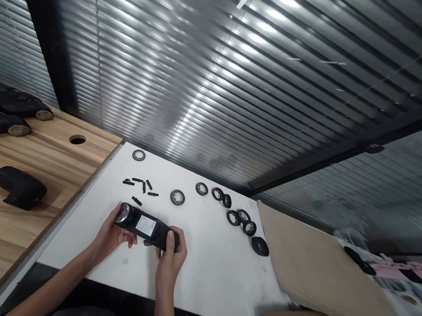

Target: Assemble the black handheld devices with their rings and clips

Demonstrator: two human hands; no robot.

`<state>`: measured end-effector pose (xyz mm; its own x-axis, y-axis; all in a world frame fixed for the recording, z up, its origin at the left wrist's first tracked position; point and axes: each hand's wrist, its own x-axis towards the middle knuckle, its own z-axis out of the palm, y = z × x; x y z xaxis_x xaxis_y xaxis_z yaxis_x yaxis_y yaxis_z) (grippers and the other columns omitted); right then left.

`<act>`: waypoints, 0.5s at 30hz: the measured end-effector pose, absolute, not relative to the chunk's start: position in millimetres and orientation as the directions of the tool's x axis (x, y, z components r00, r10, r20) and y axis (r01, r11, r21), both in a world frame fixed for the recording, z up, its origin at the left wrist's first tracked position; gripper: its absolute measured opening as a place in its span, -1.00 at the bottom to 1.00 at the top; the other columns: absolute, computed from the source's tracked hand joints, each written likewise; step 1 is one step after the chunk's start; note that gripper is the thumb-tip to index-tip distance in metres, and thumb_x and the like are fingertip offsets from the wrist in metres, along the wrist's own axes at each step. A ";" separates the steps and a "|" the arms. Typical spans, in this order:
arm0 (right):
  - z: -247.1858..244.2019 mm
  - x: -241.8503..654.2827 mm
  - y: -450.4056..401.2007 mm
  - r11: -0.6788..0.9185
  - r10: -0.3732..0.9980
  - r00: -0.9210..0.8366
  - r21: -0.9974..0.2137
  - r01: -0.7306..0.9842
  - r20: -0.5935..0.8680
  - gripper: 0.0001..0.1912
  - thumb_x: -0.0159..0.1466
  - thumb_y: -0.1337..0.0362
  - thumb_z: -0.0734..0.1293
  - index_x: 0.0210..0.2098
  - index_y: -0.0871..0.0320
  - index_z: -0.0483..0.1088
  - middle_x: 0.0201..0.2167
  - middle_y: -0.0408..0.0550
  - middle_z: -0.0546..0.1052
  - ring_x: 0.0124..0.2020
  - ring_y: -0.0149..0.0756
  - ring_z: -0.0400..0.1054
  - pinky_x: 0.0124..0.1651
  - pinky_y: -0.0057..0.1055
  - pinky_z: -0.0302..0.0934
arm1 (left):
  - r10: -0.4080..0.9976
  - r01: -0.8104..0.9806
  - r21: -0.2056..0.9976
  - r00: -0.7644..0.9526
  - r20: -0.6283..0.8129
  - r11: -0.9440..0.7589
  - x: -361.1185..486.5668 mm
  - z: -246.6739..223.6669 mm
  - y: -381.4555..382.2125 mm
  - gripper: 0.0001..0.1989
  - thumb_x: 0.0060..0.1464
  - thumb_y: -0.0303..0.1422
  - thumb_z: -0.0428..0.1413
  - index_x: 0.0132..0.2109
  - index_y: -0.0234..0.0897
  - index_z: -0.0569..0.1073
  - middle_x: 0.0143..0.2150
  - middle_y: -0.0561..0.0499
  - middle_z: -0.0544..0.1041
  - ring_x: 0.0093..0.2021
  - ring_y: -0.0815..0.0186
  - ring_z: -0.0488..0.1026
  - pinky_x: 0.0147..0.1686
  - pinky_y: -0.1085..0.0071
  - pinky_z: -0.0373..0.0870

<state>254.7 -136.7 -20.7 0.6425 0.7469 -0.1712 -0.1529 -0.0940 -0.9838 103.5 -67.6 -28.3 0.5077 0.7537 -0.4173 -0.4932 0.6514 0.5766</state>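
Observation:
A black handheld device [127, 223] with a round perforated silver head and a white label lies across both hands above the white table. My left hand [112, 232] grips its silver-headed end, thumb beside the head. Around the other end, the fingers and thumb of my right hand [172, 249] are wrapped. Just beyond the device, several small black strips [144, 186] are scattered. A grey notched ring [177, 197] rests to their right, and another ring [139, 155] lies farther back.
Several black rings [233, 218] and a thicker black piece [260, 246] sit toward the right of the white table [206, 269]. Brown cardboard [318, 260] is beyond them. On the wooden surface [67, 163] at left are black curved parts [20, 188]. Metallic blinds [186, 82] stand behind.

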 end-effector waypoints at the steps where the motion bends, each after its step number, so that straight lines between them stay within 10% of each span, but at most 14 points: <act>1: -19.3 251.7 -136.3 -0.087 0.755 0.636 -0.986 -0.145 -0.160 -0.45 0.13 -0.24 0.41 -0.33 0.15 0.36 -0.61 -0.22 0.30 -0.67 -0.44 0.14 -0.68 -0.52 0.05 | 0.755 -0.502 0.569 0.501 -0.424 0.652 103.1 -28.2 -66.5 -0.26 -0.04 0.24 0.19 -0.05 -0.39 0.48 -0.44 -0.10 0.55 -0.57 0.20 0.47 -0.61 0.38 0.35; 15: -31.9 246.0 -129.0 -0.104 0.744 0.652 -0.937 0.333 0.149 -0.56 0.19 -0.09 0.45 -0.16 0.14 0.49 -0.24 -0.01 0.47 -0.22 -0.19 0.37 -0.17 -0.35 0.29 | 0.785 -0.427 0.732 0.572 -0.236 0.531 106.5 -27.0 -74.8 -0.41 0.05 0.11 0.23 0.02 -0.23 0.34 -0.29 -0.03 0.54 -0.45 0.17 0.55 -0.46 0.31 0.47</act>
<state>246.0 -129.0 -31.9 0.6516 0.7438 0.1487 0.3325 -0.1039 -0.9373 106.5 -74.8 -27.0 0.5723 0.7854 -0.2360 -0.4268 0.5310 0.7321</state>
